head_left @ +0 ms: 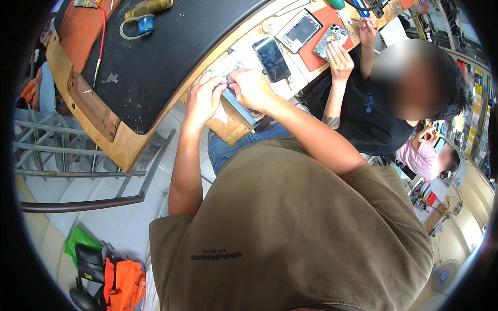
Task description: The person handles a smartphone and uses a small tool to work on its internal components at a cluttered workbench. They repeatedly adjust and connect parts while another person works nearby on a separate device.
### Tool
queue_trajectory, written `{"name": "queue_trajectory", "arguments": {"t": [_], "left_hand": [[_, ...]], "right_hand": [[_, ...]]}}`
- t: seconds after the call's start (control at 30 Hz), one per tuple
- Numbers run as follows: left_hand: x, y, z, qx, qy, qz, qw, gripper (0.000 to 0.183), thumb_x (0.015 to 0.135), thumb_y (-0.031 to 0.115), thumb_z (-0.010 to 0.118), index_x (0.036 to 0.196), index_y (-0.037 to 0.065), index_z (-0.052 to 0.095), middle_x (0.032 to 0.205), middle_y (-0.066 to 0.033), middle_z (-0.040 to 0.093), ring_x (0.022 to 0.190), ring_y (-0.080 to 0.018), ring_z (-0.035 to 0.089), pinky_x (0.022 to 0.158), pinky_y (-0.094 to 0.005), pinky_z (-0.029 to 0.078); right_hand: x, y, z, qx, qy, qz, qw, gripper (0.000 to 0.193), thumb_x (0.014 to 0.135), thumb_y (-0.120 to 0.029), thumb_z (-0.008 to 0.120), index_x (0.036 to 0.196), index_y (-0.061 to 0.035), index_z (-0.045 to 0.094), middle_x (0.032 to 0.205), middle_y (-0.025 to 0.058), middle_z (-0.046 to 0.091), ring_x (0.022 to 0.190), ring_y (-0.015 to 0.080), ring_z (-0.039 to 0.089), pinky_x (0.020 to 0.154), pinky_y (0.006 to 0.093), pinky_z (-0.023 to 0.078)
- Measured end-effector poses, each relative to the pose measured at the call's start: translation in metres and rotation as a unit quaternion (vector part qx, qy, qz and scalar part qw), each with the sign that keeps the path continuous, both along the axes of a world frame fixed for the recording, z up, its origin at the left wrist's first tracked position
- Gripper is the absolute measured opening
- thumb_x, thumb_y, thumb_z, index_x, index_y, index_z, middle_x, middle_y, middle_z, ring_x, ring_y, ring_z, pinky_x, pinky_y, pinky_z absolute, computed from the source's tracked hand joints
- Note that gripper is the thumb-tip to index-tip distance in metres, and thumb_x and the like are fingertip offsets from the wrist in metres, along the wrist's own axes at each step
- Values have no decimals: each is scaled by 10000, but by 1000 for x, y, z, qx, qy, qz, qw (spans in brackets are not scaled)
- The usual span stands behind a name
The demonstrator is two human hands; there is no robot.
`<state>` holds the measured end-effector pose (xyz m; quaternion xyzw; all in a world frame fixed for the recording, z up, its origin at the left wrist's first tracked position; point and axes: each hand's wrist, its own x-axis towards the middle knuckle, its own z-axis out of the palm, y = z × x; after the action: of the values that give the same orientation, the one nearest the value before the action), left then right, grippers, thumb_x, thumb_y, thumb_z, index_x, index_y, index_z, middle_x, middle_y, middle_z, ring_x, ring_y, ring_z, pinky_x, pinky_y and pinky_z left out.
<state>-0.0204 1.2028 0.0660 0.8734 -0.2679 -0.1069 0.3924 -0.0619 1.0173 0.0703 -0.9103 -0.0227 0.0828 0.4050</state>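
Note:
My left hand (204,99) and my right hand (252,89) meet over the wooden bench edge. The fingertips of both are pinched together around a small dark piece (229,85), too small and covered to name. Beneath them lies a flat object with a blue edge (239,110), mostly hidden by my hands. Just right of my right hand a smartphone (272,58) with a dark, smudged screen rests on the white bench surface.
An opened phone (300,31) lies farther right. Beside me a co-worker's hand (340,62) is at a phone with its inside exposed (332,40) on an orange mat (315,60). At left, a black mat (171,46) bears a brass-coloured cylinder (149,8); a metal rack (78,153) stands below.

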Motion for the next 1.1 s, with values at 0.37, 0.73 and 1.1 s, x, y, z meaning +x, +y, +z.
{"name": "queue_trajectory", "arguments": {"t": [0.37, 0.73, 1.1], "left_hand": [[-18, -4, 0, 31, 33, 1, 999, 115, 914, 133, 709, 987, 49, 736, 967, -134, 654, 971, -346, 603, 862, -454, 497], [-20, -11, 7, -4, 27, 42, 999, 108, 907, 147, 726, 971, 61, 739, 948, -117, 645, 971, -331, 608, 871, -438, 498], [-38, -25, 12, 26, 20, -54, 998, 152, 848, 53, 776, 994, 62, 734, 923, -98, 625, 914, -305, 603, 821, -422, 491]], "right_hand": [[-7, -13, -3, -14, 27, 57, 998, 119, 856, -89, 676, 944, -33, 733, 909, 218, 735, 893, 409, 716, 799, 502, 564], [-21, -26, 1, 93, -30, -32, 995, 105, 880, -48, 708, 970, 7, 708, 897, 203, 722, 824, 359, 717, 743, 439, 560], [-67, -14, 3, 52, 55, -109, 991, 100, 873, -85, 690, 946, -24, 720, 909, 202, 707, 889, 412, 691, 797, 505, 545]]}}
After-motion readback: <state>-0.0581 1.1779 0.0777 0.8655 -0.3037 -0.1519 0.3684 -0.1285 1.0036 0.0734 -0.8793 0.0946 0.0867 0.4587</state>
